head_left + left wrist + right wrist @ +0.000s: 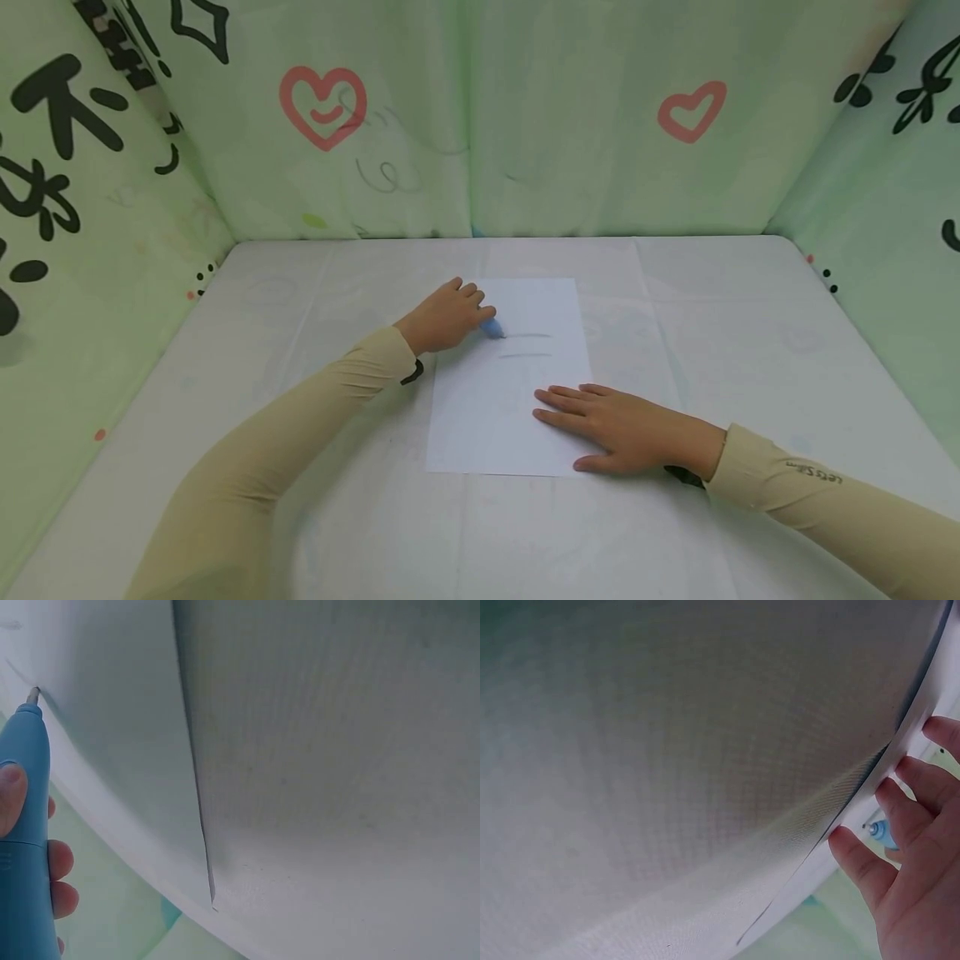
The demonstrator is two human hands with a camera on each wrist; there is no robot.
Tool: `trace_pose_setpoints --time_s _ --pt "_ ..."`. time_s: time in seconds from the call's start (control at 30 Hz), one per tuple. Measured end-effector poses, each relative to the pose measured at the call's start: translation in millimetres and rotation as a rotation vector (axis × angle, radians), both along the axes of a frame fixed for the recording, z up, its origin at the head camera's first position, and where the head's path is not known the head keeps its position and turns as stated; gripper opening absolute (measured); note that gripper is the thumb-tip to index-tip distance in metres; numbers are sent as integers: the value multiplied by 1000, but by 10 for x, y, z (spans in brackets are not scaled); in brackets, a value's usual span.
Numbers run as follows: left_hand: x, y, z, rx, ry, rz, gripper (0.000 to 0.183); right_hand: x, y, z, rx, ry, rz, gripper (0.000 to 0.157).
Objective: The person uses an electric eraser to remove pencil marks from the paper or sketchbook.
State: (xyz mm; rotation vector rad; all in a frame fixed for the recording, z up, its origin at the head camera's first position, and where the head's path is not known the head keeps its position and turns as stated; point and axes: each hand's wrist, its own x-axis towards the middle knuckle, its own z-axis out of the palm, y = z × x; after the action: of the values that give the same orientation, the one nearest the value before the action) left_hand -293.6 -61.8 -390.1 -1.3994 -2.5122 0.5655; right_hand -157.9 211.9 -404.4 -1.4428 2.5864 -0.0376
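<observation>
My left hand [447,318] grips a thick blue pen [492,327] over the upper left part of a white sheet of paper [480,417]. In the left wrist view the pen [34,742] has a slim grey metal tip, right at the paper, and the thumb lies on a button on its body. Two short grey lines [525,356] run across the sheet, the upper one starting near the tip. My right hand [611,425] rests flat on the sheet's lower right edge, fingers spread. In the right wrist view its fingertips [840,836] lie along the paper's edge.
The sheet lies on a table under a white cloth [360,533] with faint fold lines. Light green curtains [540,167] with red hearts and black drawings stand behind it and on both sides.
</observation>
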Motion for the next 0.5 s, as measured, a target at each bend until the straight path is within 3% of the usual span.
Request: trace_pose_setpoints --time_s 0.5 --pt "-18 2 -10 -7 -7 2 23 -3 -10 8 5 -10 -4 66"
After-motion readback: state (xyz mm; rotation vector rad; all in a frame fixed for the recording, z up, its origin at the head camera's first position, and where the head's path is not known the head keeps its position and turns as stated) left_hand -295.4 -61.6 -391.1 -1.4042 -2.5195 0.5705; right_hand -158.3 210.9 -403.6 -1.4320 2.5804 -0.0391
